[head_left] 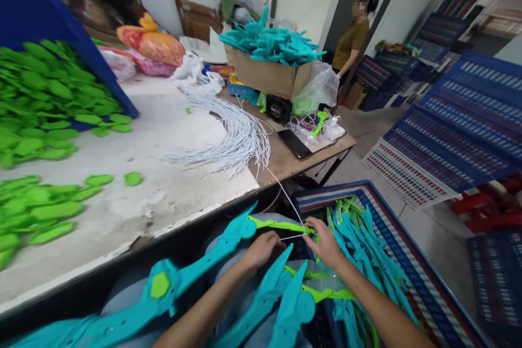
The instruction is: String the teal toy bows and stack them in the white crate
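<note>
A teal plastic toy bow (204,261) with a green hexagon piece lies across my lap, its green limb (277,224) reaching right. My right hand (324,242) pinches the limb's tip, where a thin white string (291,201) passes through or around it; which of these I cannot tell. My left hand (263,250), fingers closed, grips the string's short end just left of the tip. Below my hands, more teal bow pieces (269,293) with green limbs point upward.
White strings (240,136) lie bundled on the table (163,212), beside loose green pieces (44,201). A cardboard box (269,73) holds teal parts; a phone (294,144) lies nearby. At right, a blue crate (411,261) holds teal bows. A person (350,38) stands behind.
</note>
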`<state>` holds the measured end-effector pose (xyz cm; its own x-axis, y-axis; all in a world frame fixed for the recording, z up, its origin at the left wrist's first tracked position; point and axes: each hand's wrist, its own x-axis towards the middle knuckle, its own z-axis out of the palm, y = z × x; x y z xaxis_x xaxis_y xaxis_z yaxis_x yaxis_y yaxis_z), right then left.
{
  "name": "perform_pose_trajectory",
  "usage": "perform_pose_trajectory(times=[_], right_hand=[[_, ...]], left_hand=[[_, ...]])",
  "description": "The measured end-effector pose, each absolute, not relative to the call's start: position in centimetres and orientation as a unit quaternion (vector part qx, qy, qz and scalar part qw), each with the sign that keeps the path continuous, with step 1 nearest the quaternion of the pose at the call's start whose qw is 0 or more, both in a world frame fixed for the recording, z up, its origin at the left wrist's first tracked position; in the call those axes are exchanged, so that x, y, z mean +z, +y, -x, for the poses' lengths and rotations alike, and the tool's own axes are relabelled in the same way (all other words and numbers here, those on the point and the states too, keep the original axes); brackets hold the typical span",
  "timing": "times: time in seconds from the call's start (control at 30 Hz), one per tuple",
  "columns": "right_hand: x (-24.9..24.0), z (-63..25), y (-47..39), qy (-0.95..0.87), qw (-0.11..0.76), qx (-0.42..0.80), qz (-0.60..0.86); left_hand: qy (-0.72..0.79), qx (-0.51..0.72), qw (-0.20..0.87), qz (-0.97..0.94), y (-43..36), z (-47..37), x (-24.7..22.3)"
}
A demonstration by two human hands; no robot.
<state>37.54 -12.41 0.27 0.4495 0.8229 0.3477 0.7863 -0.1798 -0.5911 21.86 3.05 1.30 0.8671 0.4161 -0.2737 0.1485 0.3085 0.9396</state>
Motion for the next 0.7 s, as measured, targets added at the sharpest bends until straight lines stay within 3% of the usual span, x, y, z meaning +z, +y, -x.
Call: perform_pose_trajectory(times=[0.1, 0.17, 0.37, 0.57, 0.7], right_hand=[[-0.1, -37.9, -12.7, -0.517, 0.373, 0.022, 0.77], [-0.2, -38.2, -12.8, -0.513, 0.367, 0.014, 0.776], [0.2, -39.2, -12.7, -0.503, 0.328, 0.018, 0.8], [3.2, -38.7, -10.2, -0.578, 0.223, -0.08, 0.781], [5.5, -30.7, -4.3, -0.698, 0.271, -0.121, 0.652]], left_hand=[[0.281, 0.092, 0.832, -0.47, 6.1, -15.3, 3.5], [0.286, 0.177, 0.846, -0.413, 8.1, -10.0, 5.8], [0.442, 0.484, 0.682, -0.324, 8.8, 2.9, 12.7], [0.462, 0.545, 0.661, -0.231, 5.3, 5.1, 11.3], [0.457, 0.519, 0.692, -0.207, 3.4, 3.9, 9.7]])
